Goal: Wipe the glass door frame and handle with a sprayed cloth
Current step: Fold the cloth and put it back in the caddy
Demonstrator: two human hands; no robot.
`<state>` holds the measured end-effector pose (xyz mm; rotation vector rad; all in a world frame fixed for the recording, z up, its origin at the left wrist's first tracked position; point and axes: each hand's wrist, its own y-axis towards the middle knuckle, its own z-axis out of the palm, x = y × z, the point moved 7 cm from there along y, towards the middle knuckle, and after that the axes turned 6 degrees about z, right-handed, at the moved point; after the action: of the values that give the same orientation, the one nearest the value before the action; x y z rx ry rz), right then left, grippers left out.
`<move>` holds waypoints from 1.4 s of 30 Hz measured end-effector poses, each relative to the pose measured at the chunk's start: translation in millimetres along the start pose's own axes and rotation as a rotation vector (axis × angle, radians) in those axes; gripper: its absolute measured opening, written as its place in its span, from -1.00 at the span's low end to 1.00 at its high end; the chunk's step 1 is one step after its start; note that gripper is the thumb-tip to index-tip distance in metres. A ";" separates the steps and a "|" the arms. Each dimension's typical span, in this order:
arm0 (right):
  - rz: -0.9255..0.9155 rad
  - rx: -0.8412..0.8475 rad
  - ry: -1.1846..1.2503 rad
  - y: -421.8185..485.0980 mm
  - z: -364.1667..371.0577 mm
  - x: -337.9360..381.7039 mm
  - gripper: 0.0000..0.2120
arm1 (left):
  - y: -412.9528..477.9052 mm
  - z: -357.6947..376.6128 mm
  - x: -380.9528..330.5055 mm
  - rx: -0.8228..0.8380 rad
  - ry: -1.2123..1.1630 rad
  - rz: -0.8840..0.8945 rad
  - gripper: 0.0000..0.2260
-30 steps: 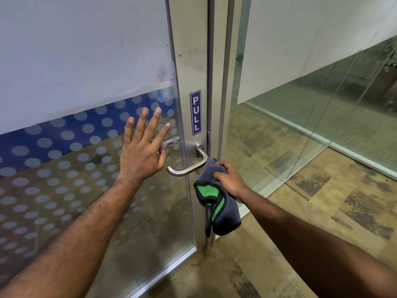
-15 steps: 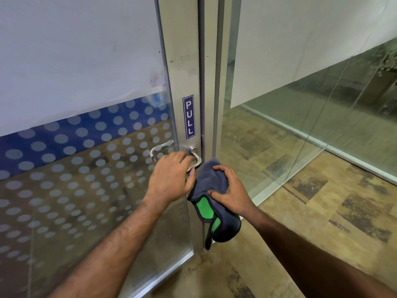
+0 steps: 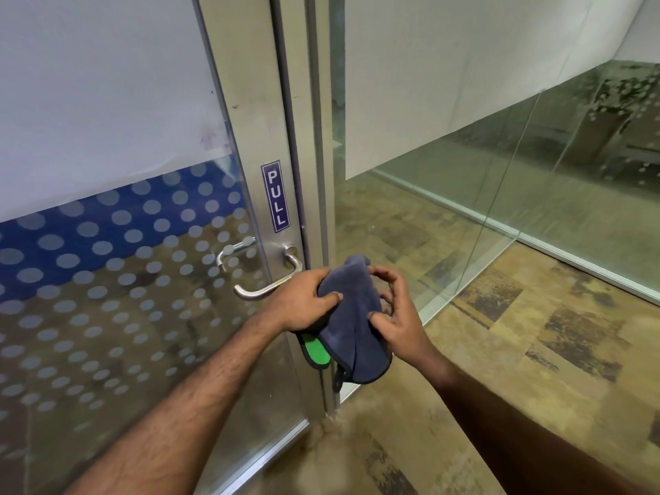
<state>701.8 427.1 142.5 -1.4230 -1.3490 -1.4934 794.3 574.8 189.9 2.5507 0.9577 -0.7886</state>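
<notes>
Both hands grip the dark blue cloth (image 3: 351, 316): left hand (image 3: 303, 301) fingers pinching its upper fold, right hand (image 3: 396, 316) fingers curled loosely round its edge, door handle (image 3: 266, 285) just left.

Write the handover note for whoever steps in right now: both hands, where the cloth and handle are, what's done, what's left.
Left hand: gripping the dark blue cloth from the left.
Right hand: holding the cloth's right side, fingers curled over its top.
Cloth: bunched between both hands, just right of the door handle, not on it.
Handle: on the metal door frame below the PULL sticker.
Done: cannot tell from this view.
Left: wipe handle and frame.
</notes>
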 end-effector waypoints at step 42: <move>0.535 0.162 0.583 -29.0 -161.7 29.0 -0.54 | -0.1 94.3 -34.4 -0.310 -1.406 -0.407 -0.68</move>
<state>623.8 285.6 184.2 -1.0177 -0.6464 -1.2590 736.1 514.6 134.5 0.9933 0.8876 -1.8999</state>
